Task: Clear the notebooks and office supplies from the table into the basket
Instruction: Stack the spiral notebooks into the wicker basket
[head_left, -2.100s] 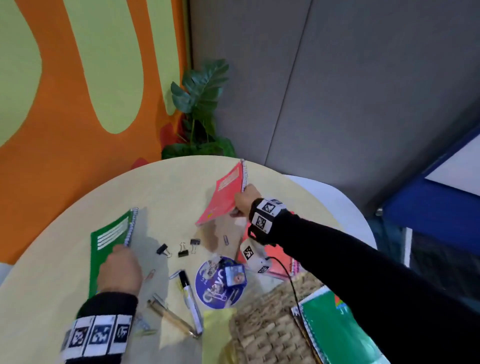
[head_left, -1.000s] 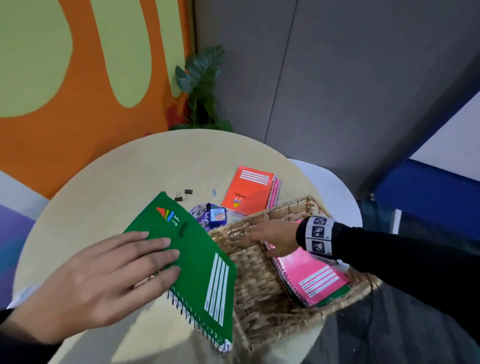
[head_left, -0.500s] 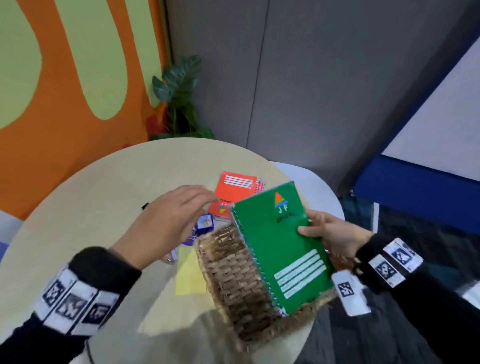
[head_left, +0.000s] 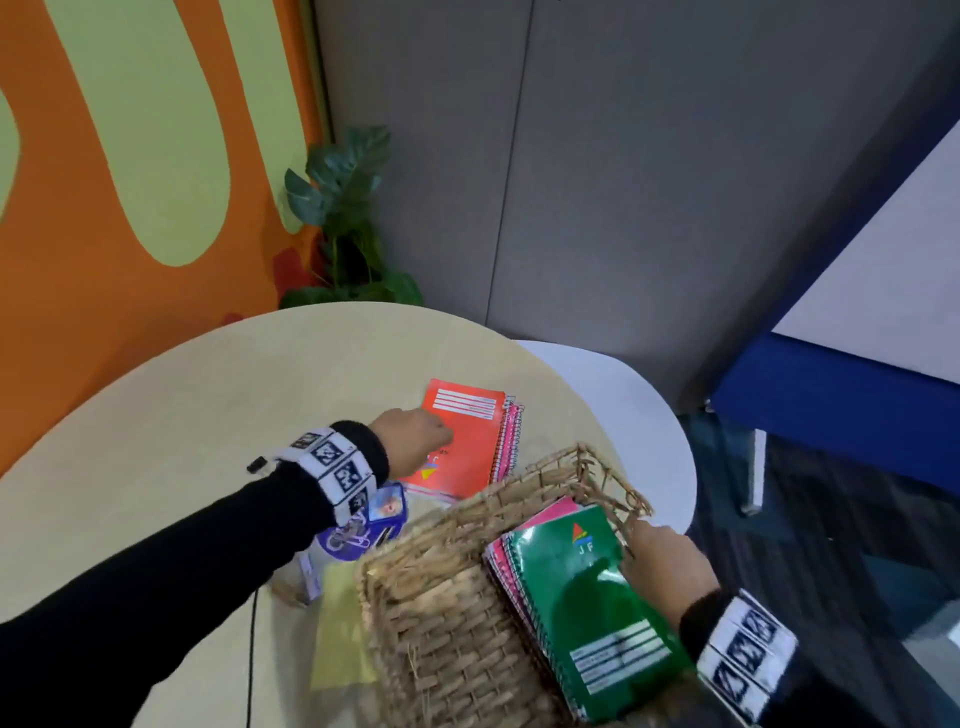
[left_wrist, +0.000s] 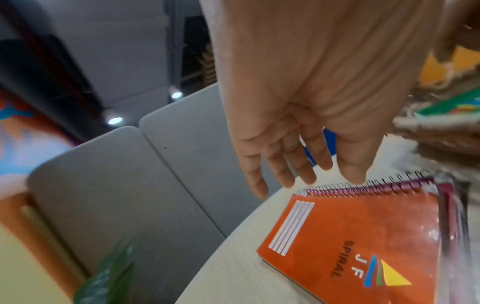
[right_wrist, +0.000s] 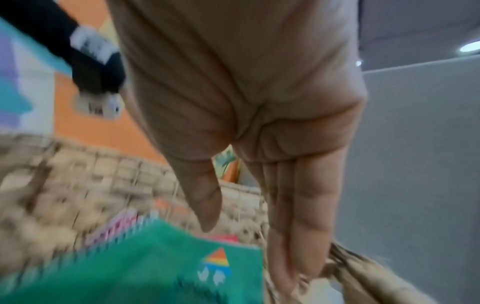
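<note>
A green spiral notebook (head_left: 587, 597) lies in the wicker basket (head_left: 441, 597) on top of pink notebooks (head_left: 550, 512). My right hand (head_left: 654, 556) is at the notebook's right edge by the basket rim; its fingers (right_wrist: 285, 246) are straight and hold nothing. An orange spiral notebook (head_left: 467, 441) lies on a pink one (head_left: 511, 431) on the table beyond the basket. My left hand (head_left: 421, 434) is over the orange notebook (left_wrist: 363, 236), with its fingers (left_wrist: 298, 164) spread and straight just above the spiral edge.
Left of the basket on the round table (head_left: 182, 415) lie a blue disc with clips (head_left: 358, 530) and a yellow sticky pad (head_left: 343, 639). A white seat (head_left: 623, 405) and a blue bench (head_left: 831, 405) stand to the right, and a plant (head_left: 348, 218) behind.
The green notebook, held over the basket by my right hand half a second ago, now lies in it, released. My left hand has moved forward to the orange notebook.
</note>
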